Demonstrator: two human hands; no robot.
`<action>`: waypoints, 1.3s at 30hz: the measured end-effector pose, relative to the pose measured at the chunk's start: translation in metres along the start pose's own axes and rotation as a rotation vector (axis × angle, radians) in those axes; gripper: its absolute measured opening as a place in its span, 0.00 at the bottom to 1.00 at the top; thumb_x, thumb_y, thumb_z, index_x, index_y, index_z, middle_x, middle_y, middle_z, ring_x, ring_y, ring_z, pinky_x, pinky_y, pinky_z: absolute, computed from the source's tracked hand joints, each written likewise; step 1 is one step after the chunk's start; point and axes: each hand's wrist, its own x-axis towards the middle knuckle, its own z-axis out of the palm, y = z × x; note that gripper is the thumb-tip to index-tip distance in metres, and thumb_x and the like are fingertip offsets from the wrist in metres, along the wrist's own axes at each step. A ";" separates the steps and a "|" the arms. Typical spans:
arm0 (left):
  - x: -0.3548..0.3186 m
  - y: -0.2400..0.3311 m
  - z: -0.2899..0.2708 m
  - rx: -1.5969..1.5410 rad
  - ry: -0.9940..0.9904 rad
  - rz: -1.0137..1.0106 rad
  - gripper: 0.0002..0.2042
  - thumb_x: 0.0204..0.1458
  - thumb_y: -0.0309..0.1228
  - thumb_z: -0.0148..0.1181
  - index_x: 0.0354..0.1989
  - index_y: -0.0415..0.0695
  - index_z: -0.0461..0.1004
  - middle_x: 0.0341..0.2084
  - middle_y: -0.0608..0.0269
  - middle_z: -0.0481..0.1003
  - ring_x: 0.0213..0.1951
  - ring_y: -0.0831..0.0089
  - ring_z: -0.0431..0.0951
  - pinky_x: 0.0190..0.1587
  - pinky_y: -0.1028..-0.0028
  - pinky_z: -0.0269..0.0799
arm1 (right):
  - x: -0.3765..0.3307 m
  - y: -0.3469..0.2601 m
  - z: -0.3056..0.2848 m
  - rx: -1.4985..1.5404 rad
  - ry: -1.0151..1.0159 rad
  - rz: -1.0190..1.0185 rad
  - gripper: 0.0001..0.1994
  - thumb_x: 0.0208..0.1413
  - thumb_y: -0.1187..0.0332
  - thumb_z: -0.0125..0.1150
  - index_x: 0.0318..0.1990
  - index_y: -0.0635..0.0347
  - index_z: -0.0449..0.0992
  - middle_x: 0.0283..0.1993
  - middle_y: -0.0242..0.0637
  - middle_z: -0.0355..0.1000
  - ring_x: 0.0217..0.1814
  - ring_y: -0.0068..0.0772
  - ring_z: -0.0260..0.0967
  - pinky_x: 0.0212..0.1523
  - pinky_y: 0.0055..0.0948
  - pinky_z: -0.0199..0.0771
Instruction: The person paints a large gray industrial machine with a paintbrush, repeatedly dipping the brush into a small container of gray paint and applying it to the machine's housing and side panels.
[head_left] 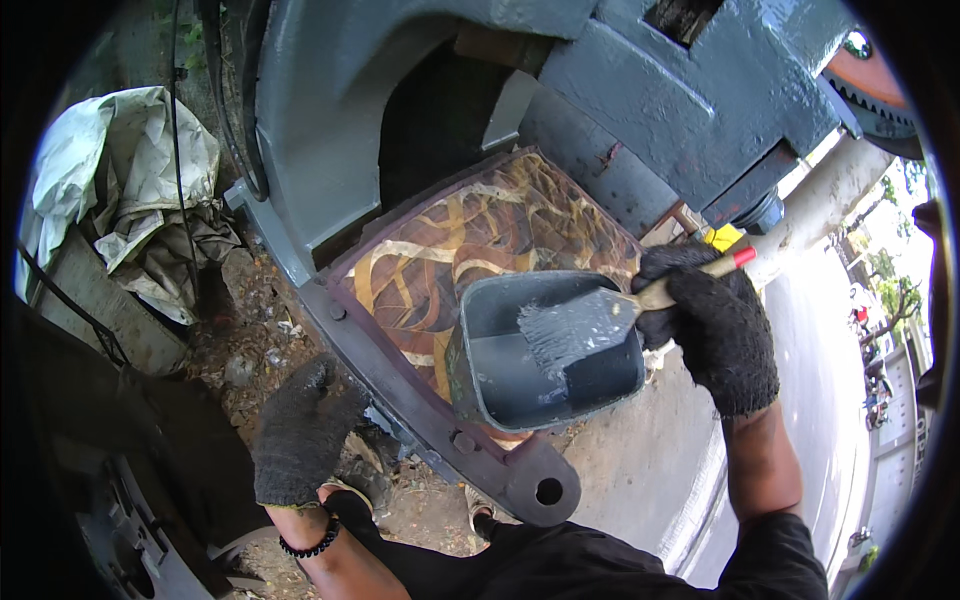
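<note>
My right hand (712, 325), in a dark knitted glove, is closed around the wooden handle of a flat paintbrush (575, 330). The brush's wide bristles are coated in grey paint, and its handle has a red end. They lie over the inside of a dark plastic container (510, 385) with grey paint on its walls. Beneath the container is a brown and yellow patterned sheet (440, 235). Beside the dark metal bar (400, 370), my left hand (308, 435) wears a similar glove, its fingers curled; whatever they may hold is hidden.
A large grey-painted machine body (660, 100) rises in front. Black hoses (228, 100) hang at the left, near a crumpled pale tarp (150, 190). Littered soil (240, 340) lies below the bar. A paved road (815, 370) runs along the right.
</note>
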 end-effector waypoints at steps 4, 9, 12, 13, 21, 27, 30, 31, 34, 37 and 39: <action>0.002 0.000 0.000 -0.001 -0.051 -0.092 0.23 0.56 0.41 0.70 0.56 0.43 0.79 0.47 0.45 0.82 0.50 0.49 0.83 0.51 0.58 0.77 | -0.025 0.026 0.009 1.378 0.164 0.396 0.16 0.66 0.70 0.60 0.55 0.75 0.75 0.45 0.47 0.81 0.44 0.38 0.84 0.42 0.30 0.91; 0.004 -0.006 0.006 -0.086 -0.044 -0.072 0.25 0.55 0.45 0.69 0.58 0.44 0.79 0.50 0.43 0.81 0.51 0.47 0.82 0.53 0.56 0.77 | -0.047 0.048 0.032 1.694 0.310 0.546 0.08 0.71 0.69 0.55 0.51 0.60 0.73 0.44 0.41 0.77 0.33 0.36 0.80 0.37 0.26 0.86; 0.001 -0.009 0.006 0.001 -0.013 -0.019 0.27 0.54 0.48 0.69 0.57 0.43 0.79 0.50 0.43 0.81 0.53 0.47 0.81 0.55 0.54 0.76 | -0.050 0.051 0.034 1.783 0.276 0.503 0.09 0.70 0.71 0.55 0.54 0.57 0.74 0.46 0.39 0.79 0.37 0.33 0.82 0.44 0.29 0.87; -0.002 -0.009 0.004 -0.006 -0.011 -0.016 0.27 0.54 0.49 0.69 0.57 0.43 0.79 0.50 0.43 0.81 0.53 0.47 0.81 0.55 0.54 0.76 | -0.051 0.049 0.033 1.797 0.277 0.503 0.10 0.69 0.70 0.55 0.55 0.57 0.73 0.44 0.38 0.80 0.37 0.33 0.81 0.44 0.31 0.87; 0.009 -0.003 -0.004 0.038 -0.018 0.034 0.24 0.51 0.50 0.70 0.49 0.44 0.80 0.42 0.45 0.82 0.46 0.46 0.82 0.49 0.53 0.76 | -0.054 -0.034 -0.009 1.664 0.271 0.061 0.13 0.68 0.68 0.59 0.53 0.68 0.74 0.50 0.47 0.76 0.47 0.42 0.81 0.47 0.30 0.90; 0.006 -0.008 -0.009 -0.090 0.040 0.134 0.23 0.53 0.48 0.69 0.50 0.43 0.79 0.41 0.45 0.82 0.45 0.45 0.82 0.49 0.54 0.77 | -0.016 -0.127 -0.083 0.281 0.806 -0.698 0.14 0.65 0.68 0.63 0.54 0.62 0.77 0.51 0.43 0.76 0.51 0.37 0.77 0.47 0.31 0.80; 0.000 -0.006 -0.015 -0.058 0.119 0.141 0.23 0.53 0.46 0.69 0.51 0.44 0.79 0.42 0.46 0.82 0.45 0.45 0.83 0.49 0.54 0.77 | 0.023 -0.177 -0.113 -0.393 0.829 -1.001 0.12 0.60 0.73 0.66 0.51 0.62 0.81 0.51 0.41 0.79 0.53 0.40 0.77 0.54 0.36 0.77; -0.001 -0.005 -0.018 -0.021 0.129 0.110 0.22 0.54 0.45 0.69 0.52 0.44 0.79 0.42 0.47 0.83 0.45 0.46 0.83 0.49 0.54 0.77 | 0.035 -0.193 -0.120 -0.543 0.719 -1.051 0.12 0.59 0.75 0.67 0.50 0.62 0.82 0.51 0.41 0.80 0.53 0.41 0.78 0.56 0.37 0.75; -0.007 -0.005 -0.030 -0.058 0.083 0.111 0.22 0.54 0.44 0.69 0.52 0.43 0.79 0.44 0.47 0.83 0.46 0.47 0.83 0.50 0.55 0.78 | 0.058 -0.229 -0.129 -1.260 0.416 -1.136 0.20 0.56 0.72 0.70 0.57 0.62 0.78 0.56 0.51 0.78 0.59 0.51 0.77 0.61 0.44 0.75; -0.011 -0.002 -0.035 -0.121 0.256 0.235 0.18 0.49 0.42 0.74 0.39 0.40 0.79 0.29 0.47 0.77 0.30 0.54 0.76 0.37 0.56 0.71 | 0.085 -0.238 -0.120 -1.357 0.255 -1.016 0.21 0.52 0.73 0.68 0.55 0.61 0.77 0.53 0.50 0.77 0.53 0.54 0.77 0.54 0.45 0.77; -0.015 -0.001 -0.039 -0.145 0.156 0.132 0.20 0.52 0.43 0.71 0.49 0.43 0.79 0.41 0.48 0.81 0.43 0.50 0.81 0.47 0.55 0.76 | 0.095 -0.235 -0.112 -1.329 0.206 -0.905 0.22 0.50 0.72 0.66 0.55 0.60 0.77 0.50 0.48 0.76 0.48 0.52 0.77 0.49 0.45 0.77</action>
